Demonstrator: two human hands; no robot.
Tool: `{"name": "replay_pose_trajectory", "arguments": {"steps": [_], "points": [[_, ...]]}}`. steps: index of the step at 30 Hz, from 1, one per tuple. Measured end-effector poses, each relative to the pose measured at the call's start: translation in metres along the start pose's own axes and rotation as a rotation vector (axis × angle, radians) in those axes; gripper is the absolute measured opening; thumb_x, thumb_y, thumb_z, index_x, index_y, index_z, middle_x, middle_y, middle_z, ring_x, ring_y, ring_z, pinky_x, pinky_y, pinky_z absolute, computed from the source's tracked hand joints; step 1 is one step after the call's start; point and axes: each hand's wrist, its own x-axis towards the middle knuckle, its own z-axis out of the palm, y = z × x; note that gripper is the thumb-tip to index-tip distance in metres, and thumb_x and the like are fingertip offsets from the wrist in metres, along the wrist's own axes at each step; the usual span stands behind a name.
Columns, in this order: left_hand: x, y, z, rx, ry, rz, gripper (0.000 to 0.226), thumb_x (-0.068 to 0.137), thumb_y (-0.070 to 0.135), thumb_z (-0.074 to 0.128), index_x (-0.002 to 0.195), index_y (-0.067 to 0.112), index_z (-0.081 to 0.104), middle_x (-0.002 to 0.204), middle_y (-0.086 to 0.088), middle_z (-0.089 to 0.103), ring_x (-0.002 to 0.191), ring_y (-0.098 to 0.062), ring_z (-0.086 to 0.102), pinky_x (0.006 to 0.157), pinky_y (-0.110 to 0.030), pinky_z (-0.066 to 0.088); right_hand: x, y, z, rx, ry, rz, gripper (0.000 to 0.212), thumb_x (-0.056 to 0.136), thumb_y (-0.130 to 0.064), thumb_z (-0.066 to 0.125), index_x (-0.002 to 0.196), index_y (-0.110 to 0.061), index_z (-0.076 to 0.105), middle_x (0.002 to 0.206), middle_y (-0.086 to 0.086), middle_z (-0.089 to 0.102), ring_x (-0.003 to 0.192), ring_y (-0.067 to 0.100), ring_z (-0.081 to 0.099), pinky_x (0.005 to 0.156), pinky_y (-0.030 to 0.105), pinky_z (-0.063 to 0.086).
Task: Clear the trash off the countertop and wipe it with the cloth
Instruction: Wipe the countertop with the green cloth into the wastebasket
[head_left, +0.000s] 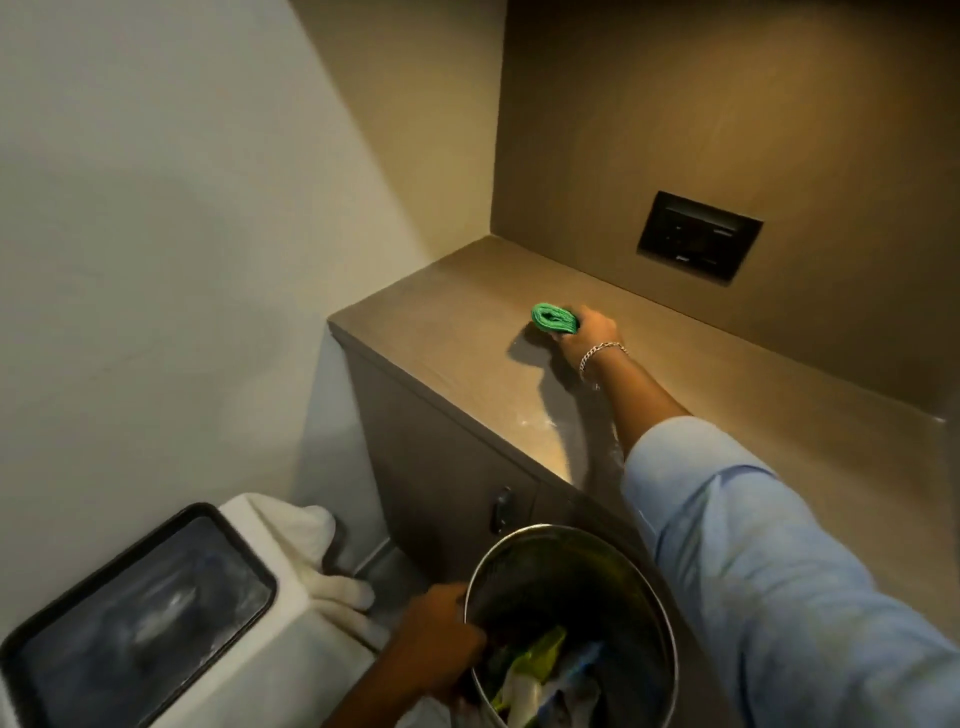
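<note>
1. The folded green cloth lies at the centre of the frame, on the brown matte countertop, which shows no loose trash.
2. The right hand has its fingers clenched around the cloth's right end; the cloth projects from the fingers toward the left of the frame, its long axis roughly along the counter's length.
3. Unwiped surface appears to extend leftward to the counter end and toward the lower right; the next stroke probably sweeps along that axis.
4. The left hand, at lower centre, grasps the rim of the round steel bin, which holds crumpled wrappers.
5. The right hand alone is near the cloth.
</note>
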Motion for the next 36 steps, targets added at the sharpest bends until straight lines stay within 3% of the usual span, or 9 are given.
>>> {"name": "replay_pose_trajectory", "arguments": {"steps": [2,6,11,14,19,22,25,33,36], "points": [[0.001,0.000,0.001,-0.010,0.008,0.017,0.024,0.077,0.011,0.063,0.096,0.022,0.072,0.094,0.000,0.074,0.086,-0.011,0.068,0.077,-0.021,0.054,0.006,-0.002,0.016,-0.101,-0.047,0.002,0.046,0.081,-0.019,0.062,0.125,-0.025,0.054,0.122,0.015,0.063,0.111,0.036,0.055,0.097,0.044,0.046],[-0.006,0.005,0.001,-0.053,0.006,-0.001,0.019,0.079,0.009,0.062,0.088,0.023,0.070,0.079,-0.004,0.073,0.063,-0.015,0.070,0.061,-0.030,0.059,-0.041,-0.008,0.019,-0.257,-0.252,-0.291,0.056,0.072,-0.010,0.061,0.125,-0.028,0.054,0.128,0.012,0.058,0.115,0.035,0.050,0.100,0.042,0.041],[-0.008,0.013,-0.003,-0.014,0.006,0.005,0.022,0.077,0.007,0.061,0.096,0.016,0.070,0.090,-0.016,0.076,0.078,-0.032,0.075,0.076,-0.047,0.063,-0.143,0.021,-0.032,-0.301,-0.399,-0.541,0.058,0.072,0.004,0.055,0.117,-0.032,0.059,0.134,0.005,0.057,0.121,0.029,0.049,0.106,0.047,0.039],[-0.008,0.016,-0.004,0.016,-0.013,0.003,0.020,0.076,0.006,0.060,0.088,0.018,0.071,0.080,-0.012,0.076,0.071,-0.026,0.076,0.065,-0.038,0.064,-0.174,0.036,-0.055,-0.318,-0.468,-0.639,0.058,0.075,0.005,0.053,0.117,-0.034,0.059,0.135,0.002,0.056,0.123,0.026,0.049,0.105,0.045,0.040],[-0.005,0.016,-0.006,0.000,-0.037,0.001,0.017,0.079,0.013,0.062,0.085,0.028,0.066,0.078,-0.005,0.074,0.066,-0.014,0.075,0.046,-0.013,0.055,-0.113,0.035,-0.081,-0.145,-0.135,-0.481,0.053,0.077,-0.003,0.062,0.123,-0.030,0.057,0.125,0.011,0.063,0.112,0.031,0.058,0.096,0.042,0.048],[-0.005,0.012,0.002,-0.030,-0.029,0.000,0.017,0.079,0.015,0.063,0.091,0.027,0.068,0.084,-0.008,0.076,0.067,-0.021,0.076,0.052,-0.024,0.061,-0.051,0.044,-0.078,-0.143,-0.031,-0.229,0.050,0.077,-0.007,0.061,0.123,-0.026,0.058,0.121,0.016,0.066,0.109,0.035,0.060,0.094,0.036,0.046],[-0.008,0.010,0.009,-0.090,-0.022,-0.007,0.020,0.083,0.017,0.063,0.086,0.037,0.063,0.084,-0.008,0.076,0.062,-0.025,0.076,0.050,-0.032,0.062,-0.037,0.053,-0.057,-0.246,-0.133,-0.058,0.045,0.082,-0.013,0.059,0.126,-0.021,0.055,0.124,0.020,0.062,0.113,0.039,0.055,0.095,0.041,0.046],[-0.006,0.011,0.008,-0.091,-0.084,-0.021,0.025,0.086,0.008,0.060,0.091,0.033,0.061,0.079,-0.006,0.074,0.055,-0.015,0.074,0.047,-0.020,0.057,-0.175,0.056,-0.062,-0.300,-0.374,-0.405,0.056,0.073,0.001,0.059,0.121,-0.028,0.057,0.130,0.010,0.056,0.118,0.031,0.051,0.099,0.045,0.043],[-0.005,0.010,0.009,-0.093,-0.083,-0.015,0.023,0.080,0.004,0.057,0.088,0.025,0.066,0.078,-0.013,0.074,0.058,-0.028,0.074,0.053,-0.036,0.062,-0.259,0.066,-0.065,-0.265,-0.385,-0.464,0.062,0.068,0.006,0.056,0.120,-0.028,0.059,0.142,0.011,0.049,0.131,0.036,0.041,0.107,0.051,0.038]]}}
